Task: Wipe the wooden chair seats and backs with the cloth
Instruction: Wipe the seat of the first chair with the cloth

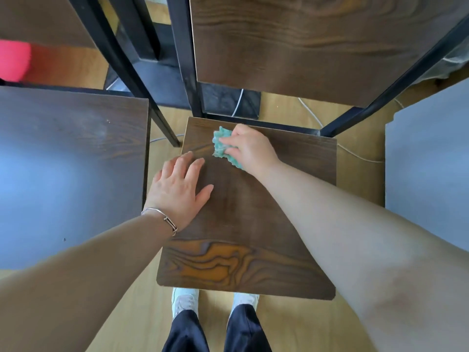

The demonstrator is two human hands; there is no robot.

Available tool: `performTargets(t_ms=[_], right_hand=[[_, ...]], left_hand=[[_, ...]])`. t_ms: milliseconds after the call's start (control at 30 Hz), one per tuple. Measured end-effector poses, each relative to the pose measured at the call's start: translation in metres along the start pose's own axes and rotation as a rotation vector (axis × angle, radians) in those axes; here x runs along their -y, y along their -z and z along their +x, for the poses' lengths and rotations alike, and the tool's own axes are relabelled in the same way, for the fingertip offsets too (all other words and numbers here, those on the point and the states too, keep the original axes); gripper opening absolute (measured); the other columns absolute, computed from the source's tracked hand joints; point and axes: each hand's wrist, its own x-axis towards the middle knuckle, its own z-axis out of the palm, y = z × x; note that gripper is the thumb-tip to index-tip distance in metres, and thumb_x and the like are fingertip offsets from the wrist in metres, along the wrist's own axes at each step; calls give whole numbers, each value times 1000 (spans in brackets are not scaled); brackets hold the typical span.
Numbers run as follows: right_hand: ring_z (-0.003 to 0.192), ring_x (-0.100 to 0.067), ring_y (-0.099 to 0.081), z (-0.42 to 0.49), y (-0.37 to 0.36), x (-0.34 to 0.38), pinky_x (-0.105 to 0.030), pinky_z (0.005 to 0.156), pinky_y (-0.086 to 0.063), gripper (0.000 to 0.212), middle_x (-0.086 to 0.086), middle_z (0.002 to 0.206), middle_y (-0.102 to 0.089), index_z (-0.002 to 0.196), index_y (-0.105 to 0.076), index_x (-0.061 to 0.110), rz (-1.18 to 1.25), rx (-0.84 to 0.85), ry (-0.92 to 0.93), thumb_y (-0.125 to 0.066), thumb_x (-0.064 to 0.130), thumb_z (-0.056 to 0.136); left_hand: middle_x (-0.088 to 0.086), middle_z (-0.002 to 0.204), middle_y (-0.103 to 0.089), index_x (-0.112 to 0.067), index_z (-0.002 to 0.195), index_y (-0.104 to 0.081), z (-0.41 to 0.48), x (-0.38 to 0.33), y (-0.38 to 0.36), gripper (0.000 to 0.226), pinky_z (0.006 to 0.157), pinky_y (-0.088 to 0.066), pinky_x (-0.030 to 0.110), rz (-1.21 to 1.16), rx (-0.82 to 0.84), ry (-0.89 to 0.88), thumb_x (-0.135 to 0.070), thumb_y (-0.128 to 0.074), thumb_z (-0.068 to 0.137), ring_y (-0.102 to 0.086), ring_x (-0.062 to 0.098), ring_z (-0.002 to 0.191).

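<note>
The right hand (pixel 250 148) covers much of the green cloth (pixel 220 144). The chair back (pixel 304 47) runs off the top edge. A blurred red thing (pixel 14 59) is cut by the left edge.

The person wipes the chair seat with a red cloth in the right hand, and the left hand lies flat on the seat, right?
Not quite. The head view shows the cloth is green, not red. The right hand does grip it on the chair seat, and the left hand lies flat there.

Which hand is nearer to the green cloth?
Right. The right hand grips the cloth at the back of the seat; the left hand rests flat nearer the person, not touching it.
</note>
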Motion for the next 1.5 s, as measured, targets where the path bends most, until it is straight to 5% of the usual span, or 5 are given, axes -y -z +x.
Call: performTargets(t_ms=[333, 500, 700, 1300, 1500], right_hand=[[100, -14, -57, -19, 24, -60, -25, 91, -49, 29, 3, 110, -57, 121, -68, 14, 88, -184, -234, -65, 21, 94], [95, -4, -52, -74, -4, -39, -6, 79, -42, 21, 14, 106, -52, 114, -67, 20, 94, -135, -244, -67, 24, 93], [88, -20, -55, -155, -47, -8, -32, 79, -49, 24, 2, 96, -58, 114, -72, 17, 76, -81, -33, -69, 18, 90], [77, -28, -59, -267, -97, 14, -38, 58, -56, 32, -8, 88, -61, 106, -74, 10, -53, 43, 316, -80, 7, 75], [85, -25, -57, -196, -54, -7, -35, 70, -49, 26, -3, 92, -58, 113, -72, 16, 80, -102, 98, -61, 22, 91]], left_hand=[[7, 152, -29, -22, 146, -30, 8, -10, 6, 64, 107, -37, 48, 13, -13, -41, -58, -30, 93, -30, 31, 134], [7, 151, -30, -21, 146, -31, -11, -13, 2, 64, 107, -35, 49, -11, -1, -23, -57, -36, 93, -30, 33, 134], [7, 150, -32, -21, 145, -33, -45, -22, -4, 63, 103, -37, 49, -32, -4, -30, -55, -38, 93, -31, 33, 134], [8, 151, -32, -19, 145, -33, -105, -35, -26, 61, 104, -36, 49, -23, 37, -63, -54, -38, 95, -31, 33, 134], [8, 150, -34, -20, 144, -35, -89, -36, -22, 61, 104, -38, 49, -40, 10, -37, -55, -38, 94, -32, 33, 134]])
